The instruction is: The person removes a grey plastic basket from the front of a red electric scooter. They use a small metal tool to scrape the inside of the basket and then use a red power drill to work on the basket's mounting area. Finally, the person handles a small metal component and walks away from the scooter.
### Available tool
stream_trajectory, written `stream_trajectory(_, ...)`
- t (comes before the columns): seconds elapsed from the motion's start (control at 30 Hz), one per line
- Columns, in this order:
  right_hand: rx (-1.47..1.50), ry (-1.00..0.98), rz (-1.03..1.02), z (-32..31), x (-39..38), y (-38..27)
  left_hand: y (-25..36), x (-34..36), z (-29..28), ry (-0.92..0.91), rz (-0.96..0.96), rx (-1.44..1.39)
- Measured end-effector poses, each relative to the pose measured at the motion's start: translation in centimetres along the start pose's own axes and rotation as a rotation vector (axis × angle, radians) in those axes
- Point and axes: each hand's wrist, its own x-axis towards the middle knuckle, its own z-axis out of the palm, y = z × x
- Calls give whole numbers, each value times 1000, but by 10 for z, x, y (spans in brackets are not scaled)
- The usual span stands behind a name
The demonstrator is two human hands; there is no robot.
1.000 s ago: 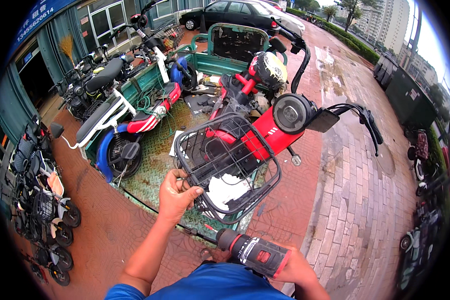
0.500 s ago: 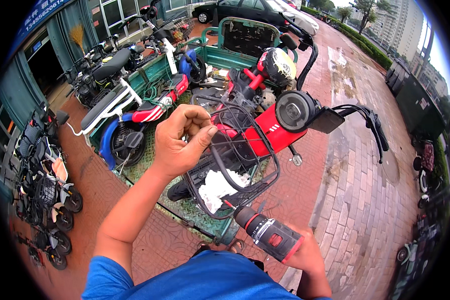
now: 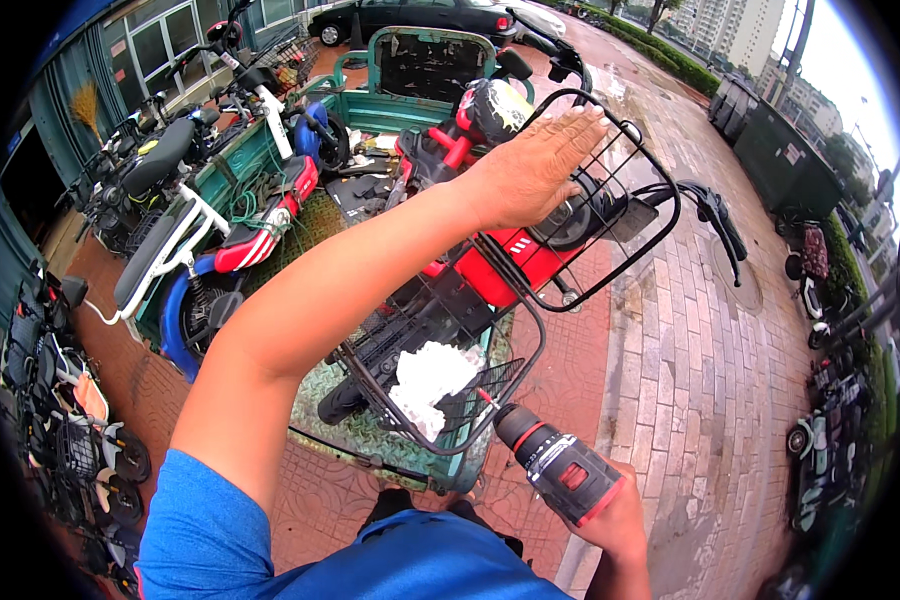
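My left hand reaches far forward with its fingers stretched out flat, against the raised black wire lid of a basket. Below the lid lies the open black wire basket, with crumpled white plastic or paper in it. Behind them is a red electric bike. My right hand is closed round the grip of a black and red cordless drill. A thin bit points from its chuck toward the basket's near right rim, apparently just short of it.
The bike stands on a green cargo tricycle bed. Left of it is a white, red and blue electric bike. More bikes line the left side. Brick paving stretches right toward green bins.
My left hand has gone from a curled pose near the basket to stretched out forward and right. The basket lid now stands raised. The drill has shifted slightly right and down.
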Motion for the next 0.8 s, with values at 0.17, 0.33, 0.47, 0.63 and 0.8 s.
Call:
stream_trajectory(0.17, -103, 155, 99, 35, -4, -16, -34, -45, 18, -278, 16, 188)
stream_trajectory(0.33, -256, 205, 88, 64, 26, -47, -30, -73, -21, -432, -47, -5)
stream_trajectory(0.47, -542, 160, -16, 81, 69, -52, 3, -98, -73, -645, -274, -375)
stream_trajectory(0.63, -805, 47, -159, 101, 125, -33, 50, -143, -128, -818, -402, -522)
stream_trajectory(0.8, -995, -19, -220, 131, 160, -12, 106, -192, -136, -813, -336, -99)
